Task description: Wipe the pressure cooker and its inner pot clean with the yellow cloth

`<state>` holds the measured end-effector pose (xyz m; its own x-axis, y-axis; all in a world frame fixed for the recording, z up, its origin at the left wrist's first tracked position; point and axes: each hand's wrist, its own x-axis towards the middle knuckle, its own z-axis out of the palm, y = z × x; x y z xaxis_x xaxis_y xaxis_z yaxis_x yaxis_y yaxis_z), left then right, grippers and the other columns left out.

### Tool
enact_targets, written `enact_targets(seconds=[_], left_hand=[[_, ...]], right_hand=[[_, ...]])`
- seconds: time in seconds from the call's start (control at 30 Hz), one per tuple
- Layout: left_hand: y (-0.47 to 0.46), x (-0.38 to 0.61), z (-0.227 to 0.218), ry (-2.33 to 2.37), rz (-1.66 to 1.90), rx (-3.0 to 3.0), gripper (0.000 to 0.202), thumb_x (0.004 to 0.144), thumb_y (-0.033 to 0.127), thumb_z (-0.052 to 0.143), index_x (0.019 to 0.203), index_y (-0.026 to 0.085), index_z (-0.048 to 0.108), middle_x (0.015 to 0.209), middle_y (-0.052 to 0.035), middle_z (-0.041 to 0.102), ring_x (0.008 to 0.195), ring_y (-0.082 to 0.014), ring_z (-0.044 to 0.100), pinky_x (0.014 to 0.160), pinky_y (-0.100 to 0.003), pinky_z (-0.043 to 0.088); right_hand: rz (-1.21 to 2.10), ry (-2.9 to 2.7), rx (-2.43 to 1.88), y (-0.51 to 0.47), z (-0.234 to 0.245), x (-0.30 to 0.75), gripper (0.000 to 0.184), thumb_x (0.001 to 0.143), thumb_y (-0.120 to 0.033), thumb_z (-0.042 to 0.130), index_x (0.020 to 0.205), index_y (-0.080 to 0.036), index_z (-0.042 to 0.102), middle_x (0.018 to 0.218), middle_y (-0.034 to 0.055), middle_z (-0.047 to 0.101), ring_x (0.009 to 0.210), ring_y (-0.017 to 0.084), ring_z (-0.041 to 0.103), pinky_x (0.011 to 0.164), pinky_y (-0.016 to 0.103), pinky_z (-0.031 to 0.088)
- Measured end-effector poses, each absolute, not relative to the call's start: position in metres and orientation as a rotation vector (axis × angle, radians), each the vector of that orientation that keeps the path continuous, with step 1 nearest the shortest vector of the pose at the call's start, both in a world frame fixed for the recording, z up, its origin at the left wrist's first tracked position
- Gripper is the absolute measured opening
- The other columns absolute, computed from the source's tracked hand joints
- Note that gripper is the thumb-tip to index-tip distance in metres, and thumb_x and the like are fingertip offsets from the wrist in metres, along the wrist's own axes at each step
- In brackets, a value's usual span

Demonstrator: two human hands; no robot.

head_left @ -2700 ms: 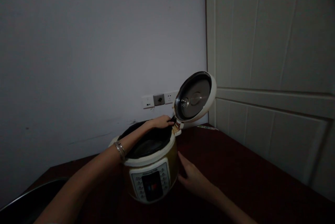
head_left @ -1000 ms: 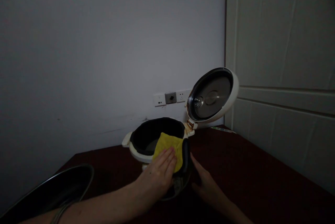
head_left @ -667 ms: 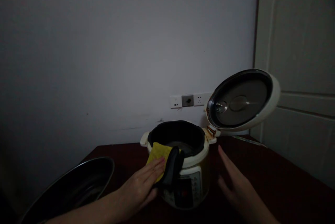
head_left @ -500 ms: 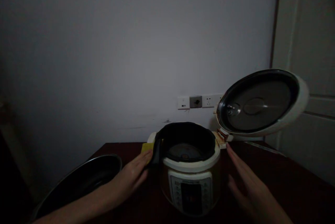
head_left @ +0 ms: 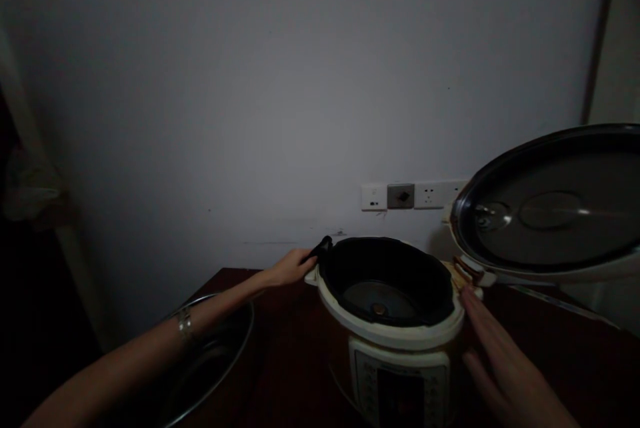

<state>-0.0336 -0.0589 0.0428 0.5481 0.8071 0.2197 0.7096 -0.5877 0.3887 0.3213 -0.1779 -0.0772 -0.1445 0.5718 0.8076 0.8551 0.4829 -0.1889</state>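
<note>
A white electric pressure cooker with a dark inner rim stands in front of me, its lid swung up to the right. My left hand reaches to the cooker's back left rim, fingers closed on a black cloth-like piece pressed against the edge. The exact kind of this piece is too dark to make out. On the other side, my right hand lies along the cooker's right flank, fingers stretched out and fingertips at the lid hinge. A small round knob shows on the cooker's inner floor.
A large dark pan with a shiny rim sits at the left, under my left forearm. Both stand on a dark red table against a grey wall. Wall sockets are behind the cooker. The room is dim.
My left hand has moved from the cooker's left side to its back left rim, with the black piece. The yellow patch beside it no longer shows. The view has shifted left and closer.
</note>
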Motion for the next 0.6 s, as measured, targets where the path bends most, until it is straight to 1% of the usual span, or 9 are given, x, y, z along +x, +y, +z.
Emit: enact_targets(seconds=[0.07,0.13,0.2,0.37,0.47,0.6], left_hand=[[-0.072,-0.032,0.043,1.145,0.600,2.627,0.035,0.090,0.030,0.034,0.110,0.013,0.057,0.102,-0.0071,0.064,0.093,-0.0173,0.057,0.083,-0.031,0.045],[-0.089,-0.036,0.042,1.042,0.676,2.706,0.040,0.090,0.025,0.035,0.128,0.016,0.045,0.122,-0.0094,0.057,0.112,-0.0177,0.051,0.096,-0.034,0.040],[-0.106,-0.040,0.042,1.030,0.687,2.748,0.047,0.089,0.021,0.036,0.136,0.018,0.036,0.133,-0.0106,0.050,0.121,-0.0171,0.046,0.103,-0.036,0.034],[-0.109,-0.042,0.042,1.064,0.631,2.764,0.050,0.090,0.019,0.036,0.140,0.018,0.031,0.138,-0.0104,0.045,0.124,-0.0173,0.045,0.106,-0.038,0.032],[-0.086,-0.035,0.040,1.005,0.700,2.730,0.052,0.089,0.019,0.036,0.141,0.018,0.028,0.141,-0.0095,0.041,0.127,-0.0188,0.040,0.108,-0.039,0.030],[-0.074,-0.029,0.032,1.012,0.819,2.673,0.053,0.089,0.018,0.036,0.141,0.020,0.028,0.143,-0.0083,0.038,0.129,-0.0206,0.038,0.108,-0.042,0.029]], right_hand=[[-0.393,-1.840,-1.210,-0.178,-0.078,0.323,0.066,0.087,-0.024,0.036,0.147,-0.022,0.008,0.151,0.0066,0.016,0.134,0.029,0.027,0.108,0.050,0.029],[-0.391,-1.842,-1.213,-0.178,-0.078,0.323,0.067,0.087,-0.023,0.037,0.147,-0.022,0.007,0.152,0.0066,0.016,0.134,0.029,0.026,0.108,0.050,0.029],[-0.405,-1.836,-1.197,-0.178,-0.078,0.323,0.068,0.086,-0.022,0.037,0.147,-0.021,0.006,0.152,0.0065,0.016,0.134,0.030,0.026,0.108,0.050,0.029],[-0.477,-1.845,-1.175,-0.178,-0.077,0.324,0.068,0.085,-0.021,0.037,0.147,-0.021,0.009,0.150,0.0065,0.020,0.133,0.029,0.030,0.106,0.047,0.033],[-0.497,-1.853,-1.216,-0.180,-0.075,0.325,0.067,0.085,-0.019,0.037,0.147,-0.020,0.009,0.150,0.0074,0.021,0.132,0.028,0.031,0.105,0.046,0.036],[-0.501,-1.857,-1.247,-0.181,-0.074,0.324,0.067,0.086,-0.017,0.036,0.147,-0.019,0.008,0.150,0.0087,0.020,0.133,0.027,0.031,0.104,0.045,0.037]])
